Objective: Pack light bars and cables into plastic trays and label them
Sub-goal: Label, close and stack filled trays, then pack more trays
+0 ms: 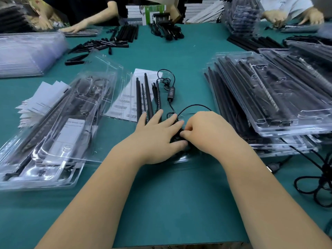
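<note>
A clear plastic tray [129,83] lies in the middle of the green table with several black light bars [148,97] in its slots and a white label sheet [124,103] under it. A black cable with an inline controller [171,94] loops over the tray's right side. My left hand [159,133] lies flat with spread fingers on the near ends of the bars. My right hand [203,132] is curled and pinches a black coil of the cable [177,139] at the tray's near end. The coil is mostly hidden by both hands.
Packed trays [53,123] are stacked at left over loose paper sheets [46,97]. A taller stack of filled trays [273,105] stands at right, with loose cables [319,177] near it. Empty trays [27,53] and loose bars [100,44] lie farther back, where other people's hands work.
</note>
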`<action>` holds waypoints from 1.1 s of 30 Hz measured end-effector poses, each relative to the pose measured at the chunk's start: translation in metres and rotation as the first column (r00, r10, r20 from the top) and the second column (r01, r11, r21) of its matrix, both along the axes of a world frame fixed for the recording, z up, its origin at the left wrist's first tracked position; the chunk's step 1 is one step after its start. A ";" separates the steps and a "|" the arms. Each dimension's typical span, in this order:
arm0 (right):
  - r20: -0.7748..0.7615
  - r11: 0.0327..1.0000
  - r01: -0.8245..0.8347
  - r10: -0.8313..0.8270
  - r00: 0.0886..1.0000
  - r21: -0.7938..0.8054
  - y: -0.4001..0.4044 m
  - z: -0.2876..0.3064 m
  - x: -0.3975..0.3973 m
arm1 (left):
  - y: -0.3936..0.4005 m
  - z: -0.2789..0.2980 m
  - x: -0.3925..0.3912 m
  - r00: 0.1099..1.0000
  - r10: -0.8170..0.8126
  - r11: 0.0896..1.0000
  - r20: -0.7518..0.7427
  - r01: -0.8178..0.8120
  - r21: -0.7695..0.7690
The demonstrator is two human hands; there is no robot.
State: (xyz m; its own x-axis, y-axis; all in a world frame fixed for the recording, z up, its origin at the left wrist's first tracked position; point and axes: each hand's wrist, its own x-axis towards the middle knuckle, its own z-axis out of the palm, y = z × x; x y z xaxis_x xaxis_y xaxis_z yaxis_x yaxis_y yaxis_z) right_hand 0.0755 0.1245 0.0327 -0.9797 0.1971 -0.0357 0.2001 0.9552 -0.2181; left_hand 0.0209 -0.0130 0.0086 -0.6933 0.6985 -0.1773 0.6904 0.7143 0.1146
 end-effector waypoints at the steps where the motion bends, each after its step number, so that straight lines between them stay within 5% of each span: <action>1: -0.052 1.000 0.001 -0.001 0.999 -0.005 -0.001 0.000 0.000 | 0.000 0.001 0.000 0.999 0.006 1.000 0.042 -0.007 0.026; 6: -0.342 0.974 0.060 -0.134 0.930 -0.219 -0.003 0.008 -0.017 | 0.002 0.009 0.005 0.996 -0.068 0.995 -0.049 0.072 0.067; 11: -0.189 0.999 0.042 -0.047 0.981 -0.030 -0.005 0.000 -0.069 | 0.003 0.012 0.008 0.973 -0.159 0.982 -0.168 0.174 0.074; 16: -0.020 0.999 -0.048 0.048 0.999 0.024 -0.005 -0.016 -0.086 | -0.002 0.014 0.003 0.982 -0.187 0.968 -0.010 0.186 0.171; 20: -0.111 0.988 0.031 -0.048 0.993 -0.154 0.000 -0.021 -0.079 | -0.004 0.016 0.002 0.980 -0.155 0.952 0.125 0.114 0.285; 24: -0.147 0.976 0.072 -0.104 0.984 -0.205 0.004 -0.028 -0.074 | -0.007 0.016 -0.002 0.999 -0.032 0.970 -0.005 0.033 0.241; 33: -0.156 0.993 0.013 0.005 0.988 0.115 -0.002 -0.032 -0.068 | -0.017 0.019 -0.002 0.993 -0.065 0.984 0.100 0.047 0.173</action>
State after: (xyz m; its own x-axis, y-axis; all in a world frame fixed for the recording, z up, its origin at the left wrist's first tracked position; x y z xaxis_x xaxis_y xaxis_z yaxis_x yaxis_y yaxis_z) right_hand 0.0075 0.1226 0.0004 -0.9706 0.1953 0.1406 0.1766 0.9749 -0.1355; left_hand 0.0191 -0.0296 0.0276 -0.6364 0.7617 -0.1217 0.7063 0.6389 0.3050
